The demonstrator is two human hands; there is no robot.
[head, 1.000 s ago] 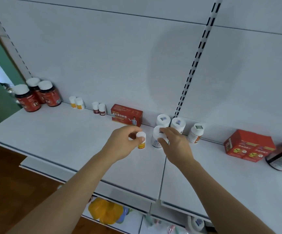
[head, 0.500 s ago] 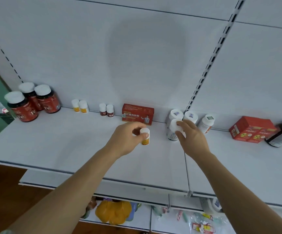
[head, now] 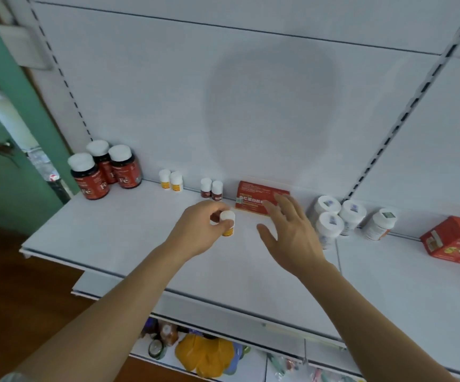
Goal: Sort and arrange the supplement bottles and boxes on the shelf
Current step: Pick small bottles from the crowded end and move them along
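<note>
Above a white shelf [head: 118, 244], the left hand [head: 195, 232] grips a small white-capped bottle with a yellow label [head: 227, 223] near the shelf's middle. The right hand [head: 292, 235] hovers beside it, fingers spread and empty, in front of a flat red box [head: 253, 198] against the back wall.

Sitting on white metal shelf [head: 140, 238]: three dark red white-capped Fe bottles [head: 105, 172] clustered upright far left; two small yellow-label bottles [head: 170, 180], then two small dark-red-label bottles [head: 211, 188] along back wall. Being pinched in left hand [head: 195, 232]: small white-capped yellow-label bottle [head: 227, 223]. Lying flat at back: red rectangular box [head: 253, 198]. Standing right of it: four white bottles [head: 339, 219]. Sitting far right: red carton [head: 455, 241].
</note>
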